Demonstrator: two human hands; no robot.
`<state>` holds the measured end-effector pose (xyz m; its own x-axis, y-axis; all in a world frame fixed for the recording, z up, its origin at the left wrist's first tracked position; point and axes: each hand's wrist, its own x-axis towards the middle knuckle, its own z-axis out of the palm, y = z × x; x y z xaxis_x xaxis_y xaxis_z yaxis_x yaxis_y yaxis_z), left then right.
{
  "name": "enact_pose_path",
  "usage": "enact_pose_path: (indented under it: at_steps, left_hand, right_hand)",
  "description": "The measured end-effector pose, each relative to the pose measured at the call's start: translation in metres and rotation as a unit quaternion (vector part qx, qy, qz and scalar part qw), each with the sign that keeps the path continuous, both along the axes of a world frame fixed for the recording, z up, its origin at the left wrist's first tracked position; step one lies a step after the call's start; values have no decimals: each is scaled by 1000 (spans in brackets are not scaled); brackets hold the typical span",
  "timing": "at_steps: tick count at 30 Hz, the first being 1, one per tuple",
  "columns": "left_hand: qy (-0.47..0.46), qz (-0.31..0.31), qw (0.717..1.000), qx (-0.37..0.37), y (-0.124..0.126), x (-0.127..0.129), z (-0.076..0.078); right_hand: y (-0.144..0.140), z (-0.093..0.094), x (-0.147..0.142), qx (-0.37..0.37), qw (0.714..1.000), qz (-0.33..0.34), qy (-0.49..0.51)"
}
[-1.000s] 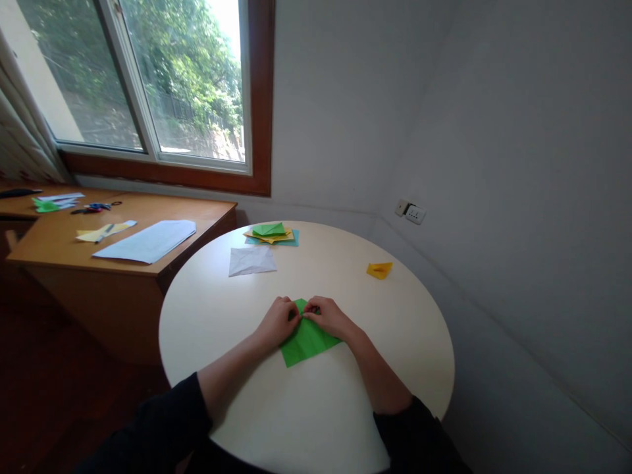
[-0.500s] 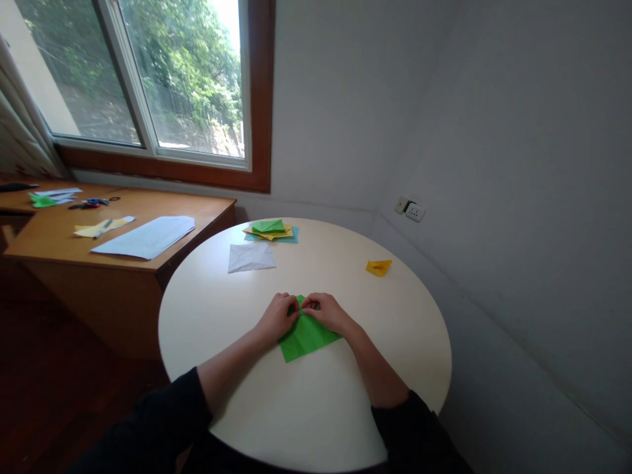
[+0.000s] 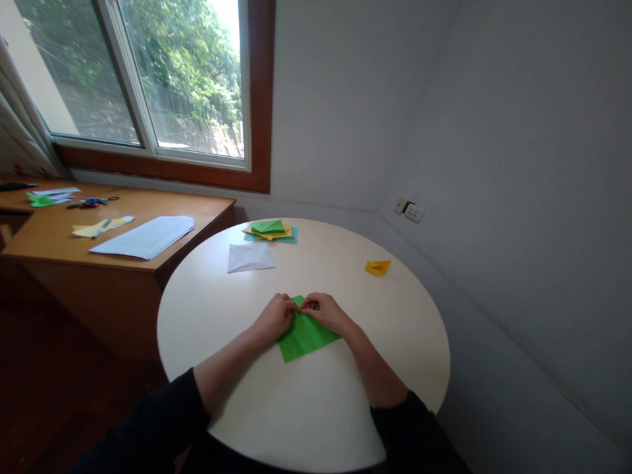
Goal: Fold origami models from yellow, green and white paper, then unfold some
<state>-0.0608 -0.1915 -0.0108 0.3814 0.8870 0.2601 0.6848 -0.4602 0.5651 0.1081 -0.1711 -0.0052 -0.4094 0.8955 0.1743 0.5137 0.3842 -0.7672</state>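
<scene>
Green creased paper sheet (image 3: 307,336) lies on the round white table (image 3: 296,415), left hand (image 3: 273,319) and right hand (image 3: 326,313) at its twelve-o'clock end, each grip pinched on it

My paper (image 3: 309,337) is bright green, sleeves (image 3: 405,421) are black, worktop (image 3: 296,415) is kinda off-white, and the small folded piece (image 3: 378,268) is orangey yellow.

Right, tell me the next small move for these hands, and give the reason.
I'd probably press the green paper down where the fingertips meet: left hand and right hand both have their fingers close together near its far end, and creases show in the sheet on the table.
</scene>
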Motion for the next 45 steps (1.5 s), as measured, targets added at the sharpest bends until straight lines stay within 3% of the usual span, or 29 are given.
enact_pose_path:
  at_steps: [5, 10, 21, 45]
  left_hand:
    - [77, -50, 996, 17, -7, 1, 4]
    - [155, -51, 986, 11, -17, 5, 13]
    - [161, -45, 986, 10, -22, 6, 21]
    - [171, -50, 984, 14, -26, 9, 21]
  right_hand:
    - [4, -1, 4, -7, 1000, 7, 15]
    - [10, -6, 10, -41, 996, 23, 79]
    - [13, -7, 11, -80, 987, 24, 139]
    - [15, -7, 13, -70, 990, 34, 119]
